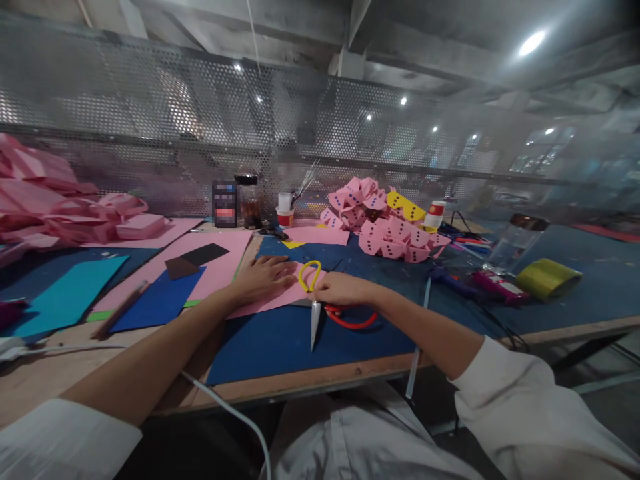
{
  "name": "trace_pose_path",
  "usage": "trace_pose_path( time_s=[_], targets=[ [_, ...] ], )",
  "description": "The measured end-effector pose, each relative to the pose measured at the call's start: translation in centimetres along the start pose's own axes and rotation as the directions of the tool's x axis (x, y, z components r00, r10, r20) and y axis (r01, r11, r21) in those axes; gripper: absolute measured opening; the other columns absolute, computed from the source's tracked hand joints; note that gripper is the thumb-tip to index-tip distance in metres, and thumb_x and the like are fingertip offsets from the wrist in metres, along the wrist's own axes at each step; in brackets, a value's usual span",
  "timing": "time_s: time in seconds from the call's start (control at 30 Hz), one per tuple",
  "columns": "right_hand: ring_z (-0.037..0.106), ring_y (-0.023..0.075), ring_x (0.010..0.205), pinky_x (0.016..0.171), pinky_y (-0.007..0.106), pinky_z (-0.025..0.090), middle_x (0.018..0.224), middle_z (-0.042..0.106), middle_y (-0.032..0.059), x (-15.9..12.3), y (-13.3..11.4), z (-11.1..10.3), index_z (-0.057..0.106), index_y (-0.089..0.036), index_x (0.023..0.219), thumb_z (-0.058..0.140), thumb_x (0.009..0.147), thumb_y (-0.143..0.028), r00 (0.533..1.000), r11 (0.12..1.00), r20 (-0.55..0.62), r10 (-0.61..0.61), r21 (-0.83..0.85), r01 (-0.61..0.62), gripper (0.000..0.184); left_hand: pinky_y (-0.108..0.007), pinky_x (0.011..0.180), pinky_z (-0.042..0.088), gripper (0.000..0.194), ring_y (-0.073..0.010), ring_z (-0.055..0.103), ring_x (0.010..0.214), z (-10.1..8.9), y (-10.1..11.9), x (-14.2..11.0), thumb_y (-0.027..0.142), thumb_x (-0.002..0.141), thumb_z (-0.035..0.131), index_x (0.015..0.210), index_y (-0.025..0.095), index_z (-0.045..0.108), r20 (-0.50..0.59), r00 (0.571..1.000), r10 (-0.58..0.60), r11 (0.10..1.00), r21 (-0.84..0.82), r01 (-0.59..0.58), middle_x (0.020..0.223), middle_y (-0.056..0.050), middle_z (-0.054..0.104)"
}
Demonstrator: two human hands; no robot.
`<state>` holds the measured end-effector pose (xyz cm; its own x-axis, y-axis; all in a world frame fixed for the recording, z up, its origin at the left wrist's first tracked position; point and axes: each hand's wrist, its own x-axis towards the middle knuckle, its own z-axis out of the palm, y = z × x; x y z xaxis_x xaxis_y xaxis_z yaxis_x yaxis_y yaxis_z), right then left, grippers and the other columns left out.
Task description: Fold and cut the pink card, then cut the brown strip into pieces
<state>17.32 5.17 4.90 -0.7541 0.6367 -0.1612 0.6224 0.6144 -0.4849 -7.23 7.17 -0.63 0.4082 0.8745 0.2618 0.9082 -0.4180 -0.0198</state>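
A person in white sleeves works at a dark-blue tabletop, the left hand lying flat, fingers extended and gripping nothing, on a piece of pink paper. The right hand, just to its right, is closed on yellow-handled scissors, whose blade points toward the near table edge. A red loop handle sits just below the right hand; whether it belongs to a second pair cannot be told. The pink paper lies between the hands, at the middle of the near side.

To the left, a blue sheet overlaps a larger pink sheet, with a black paper piece near its far end and a turquoise sheet farther left. Folded pink paper is heaped at far left. Beyond the right hand rise dotted pink paper pieces, topped by a dotted yellow piece. A lidded jar stands at the far side, a clear bottle at right.
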Motion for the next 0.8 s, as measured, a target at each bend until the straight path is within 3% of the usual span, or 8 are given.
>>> trace_pose_path(
  time_s=[0.17, 0.8],
  targets=[
    [0.039, 0.0071, 0.048, 0.05, 0.023, 0.024, 0.05, 0.046, -0.0036, 0.04, 0.01, 0.03, 0.044, -0.016, 0.056, 0.047, 0.089, -0.034, 1.0, 1.0, 0.008, 0.009, 0.007, -0.009, 0.038, -0.05, 0.107, 0.025, 0.065, -0.0314, 0.037, 0.133, -0.07, -0.67, 0.16, 0.068, 0.089, 0.029, 0.14, 0.032, 0.046, 0.045, 0.998, -0.048, 0.999, -0.019, 0.049, 0.148, -0.005, 0.044],
    [0.039, 0.0075, 0.052, 0.053, 0.023, 0.025, 0.053, 0.045, -0.004, 0.56, -0.32, 0.32, 0.044, -0.016, 0.059, 0.049, 0.086, -0.03, 1.0, 1.0, -0.02, -0.024, 0.014, 0.024, 0.031, -0.05, 0.107, 0.025, 0.06, -0.0309, 0.036, 0.133, 0.13, -0.49, 0.03, 0.064, 0.09, 0.03, 0.14, 0.033, 0.046, 0.037, 0.998, -0.057, 0.998, -0.01, 0.057, 0.148, -0.004, 0.044]
  ],
)
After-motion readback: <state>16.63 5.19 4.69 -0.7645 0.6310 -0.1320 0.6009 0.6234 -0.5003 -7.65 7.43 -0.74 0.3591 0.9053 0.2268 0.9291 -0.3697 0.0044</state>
